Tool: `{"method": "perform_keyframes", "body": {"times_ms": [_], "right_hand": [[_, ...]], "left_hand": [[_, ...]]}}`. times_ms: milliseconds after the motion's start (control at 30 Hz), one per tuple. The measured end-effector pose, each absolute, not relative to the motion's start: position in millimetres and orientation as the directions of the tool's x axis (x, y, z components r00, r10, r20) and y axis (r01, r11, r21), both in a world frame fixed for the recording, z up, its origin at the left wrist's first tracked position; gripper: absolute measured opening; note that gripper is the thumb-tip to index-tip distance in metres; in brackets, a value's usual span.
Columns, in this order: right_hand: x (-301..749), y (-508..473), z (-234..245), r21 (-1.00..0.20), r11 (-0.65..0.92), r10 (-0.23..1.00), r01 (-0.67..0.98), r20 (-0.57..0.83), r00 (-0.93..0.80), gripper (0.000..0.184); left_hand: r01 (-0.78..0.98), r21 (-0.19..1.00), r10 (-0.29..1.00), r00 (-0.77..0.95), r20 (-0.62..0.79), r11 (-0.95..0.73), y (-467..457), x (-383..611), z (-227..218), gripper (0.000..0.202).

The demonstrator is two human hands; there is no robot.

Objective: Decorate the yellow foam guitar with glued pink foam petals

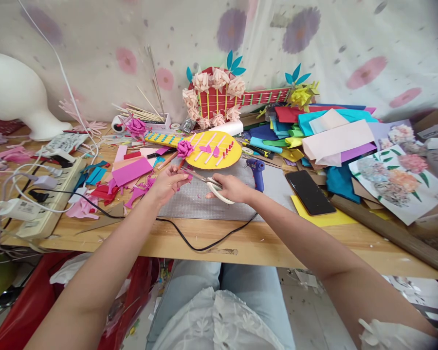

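- L hand (168, 185): fingertips pinched on small magenta paper pc (187, 176).
- R hand (229, 187): closed round white handles of scissors (207, 180); blades by L fingers.
- Both held over grey mat (200, 209), nr yellow guitar (213, 158).
- Count: 1 pr scissors, 2 guitars incl. red guitar (213, 99), 2 magenta flowers (136, 127), 1 glue gun (256, 172).

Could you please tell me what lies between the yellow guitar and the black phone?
In the head view, a blue glue gun lies between them, on the grey mat.
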State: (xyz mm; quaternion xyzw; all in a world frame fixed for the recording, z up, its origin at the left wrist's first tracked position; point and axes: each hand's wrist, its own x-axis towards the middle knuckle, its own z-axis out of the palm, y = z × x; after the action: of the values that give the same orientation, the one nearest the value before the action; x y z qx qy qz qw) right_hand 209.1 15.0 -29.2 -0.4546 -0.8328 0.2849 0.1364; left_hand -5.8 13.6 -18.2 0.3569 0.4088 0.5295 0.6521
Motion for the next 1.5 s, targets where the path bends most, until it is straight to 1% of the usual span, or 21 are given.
{"method": "perform_keyframes", "body": {"times_ms": [333, 500, 600, 700, 800, 833, 900, 1000, 1133, 1267, 1367, 1433, 1500], "right_hand": [[208, 16, -31, -0.612, 0.426, 0.841, 0.667, -0.005, -0.541, 0.045], [206, 18, -35, -0.672, 0.406, 0.851, 0.619, 0.030, -0.525, 0.045], [204, 19, -37, -0.732, 0.357, 0.867, 0.580, 0.029, -0.498, 0.047], [202, 18, -35, -0.848, 0.225, 0.884, 0.480, -0.030, -0.467, 0.047], [195, 17, -28, -0.950, 0.041, 0.887, 0.310, -0.108, -0.450, 0.044], [191, 16, -26, -0.969, 0.008, 0.890, 0.249, -0.106, -0.443, 0.043], [183, 16, -23, -0.991, -0.009, 0.907, 0.131, -0.063, -0.417, 0.043], [173, 17, -24, -1.000, -0.002, 0.936, 0.020, -0.009, -0.352, 0.043], [169, 20, -31, -0.999, -0.034, 0.956, -0.026, -0.025, -0.294, 0.042], [172, 20, -34, -0.997, -0.066, 0.959, -0.030, -0.055, -0.278, 0.042], [175, 20, -34, -0.995, -0.095, 0.958, -0.008, -0.090, -0.272, 0.041], [176, 20, -34, -0.993, -0.118, 0.954, 0.001, -0.114, -0.279, 0.041], [178, 20, -35, -0.991, -0.132, 0.948, 0.007, -0.129, -0.292, 0.042]], "left_hand": [[-0.393, 0.901, 0.982, 0.101, -0.158, 0.185, 15, -6, -19, 0.041], [-0.398, 0.897, 0.981, 0.107, -0.162, 0.192, 16, -7, -20, 0.041], [-0.398, 0.895, 0.979, 0.110, -0.169, 0.199, 16, -7, -19, 0.040], [-0.382, 0.898, 0.975, 0.114, -0.189, 0.219, 15, -6, -18, 0.039], [-0.387, 0.887, 0.968, 0.095, -0.234, 0.253, 14, -1, -19, 0.037], [-0.391, 0.881, 0.963, 0.088, -0.253, 0.267, 13, 1, -20, 0.036], [-0.386, 0.874, 0.955, 0.084, -0.285, 0.295, 13, 5, -22, 0.034], [-0.371, 0.873, 0.947, 0.081, -0.310, 0.317, 13, 10, -25, 0.034], [-0.354, 0.873, 0.940, 0.058, -0.336, 0.334, 12, 12, -25, 0.035], [-0.311, 0.867, 0.921, 0.095, -0.379, 0.389, 11, 10, -25, 0.030], [-0.275, 0.862, 0.904, 0.160, -0.395, 0.425, 12, 7, -26, 0.026], [-0.255, 0.865, 0.898, 0.205, -0.388, 0.432, 14, 6, -27, 0.026], [-0.219, 0.885, 0.905, 0.210, -0.369, 0.412, 16, 7, -27, 0.030]]}}
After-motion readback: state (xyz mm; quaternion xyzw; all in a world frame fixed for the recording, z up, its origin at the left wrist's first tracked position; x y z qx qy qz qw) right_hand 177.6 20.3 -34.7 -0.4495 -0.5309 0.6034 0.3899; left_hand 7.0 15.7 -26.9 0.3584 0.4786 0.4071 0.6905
